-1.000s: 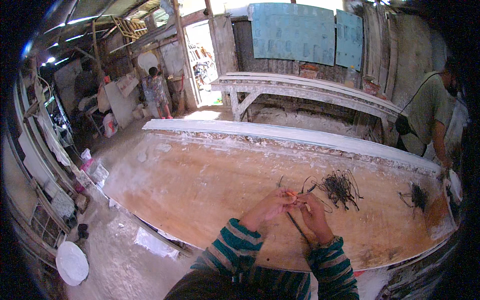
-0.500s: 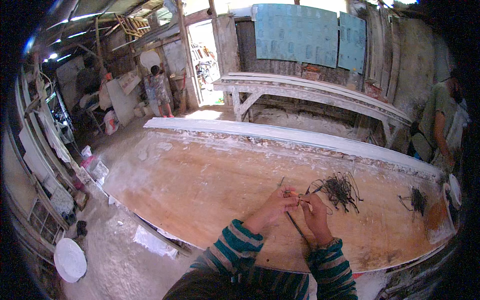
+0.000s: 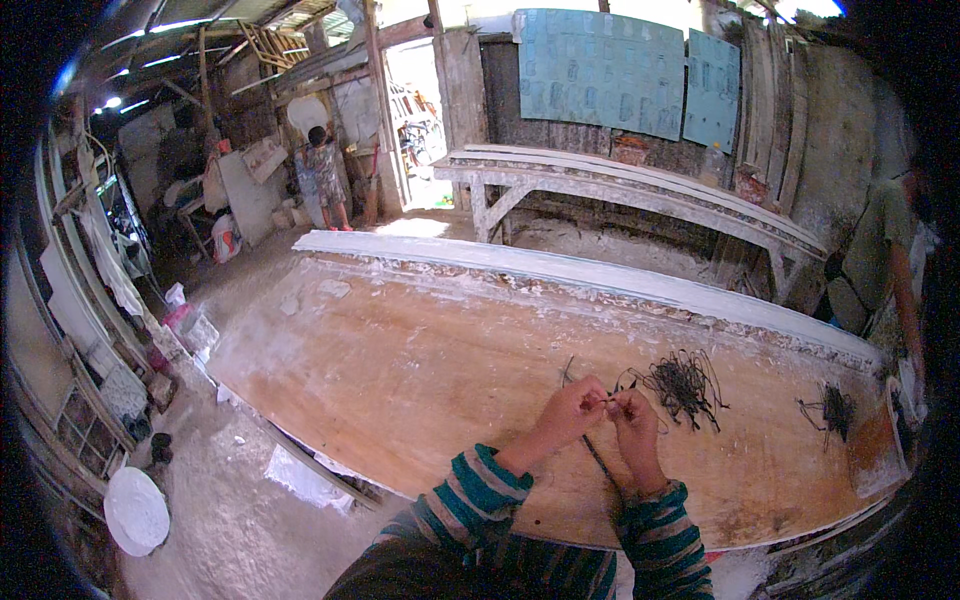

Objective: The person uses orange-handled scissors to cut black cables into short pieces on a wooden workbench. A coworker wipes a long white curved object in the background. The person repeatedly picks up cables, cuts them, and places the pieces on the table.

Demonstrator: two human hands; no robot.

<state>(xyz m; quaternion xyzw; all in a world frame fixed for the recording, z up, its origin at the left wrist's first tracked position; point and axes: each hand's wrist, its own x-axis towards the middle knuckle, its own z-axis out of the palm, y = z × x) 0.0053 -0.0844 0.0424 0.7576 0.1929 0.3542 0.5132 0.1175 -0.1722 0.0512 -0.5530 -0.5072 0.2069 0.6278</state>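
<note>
Pinched between both hands, left (image 3: pixel 568 410) and right (image 3: pixel 634 408): thin dark strand (image 3: pixel 597 458), over board (image 3: pixel 400 370). Strand pile (image 3: pixel 683 382) just right; smaller pile (image 3: pixel 832 410) farther.

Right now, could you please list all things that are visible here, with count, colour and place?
table: one, brown wood, centre
strand piles: two, black, right part of the table
bench: one, pale, behind the table
panels: two, blue-green, on the back wall
disc: one, white, floor at lower left
people: two, one at the doorway, one at the right edge
strand: one, black, between the hands
hands: two, together over the table, pinching the strand; striped sleeves
</note>
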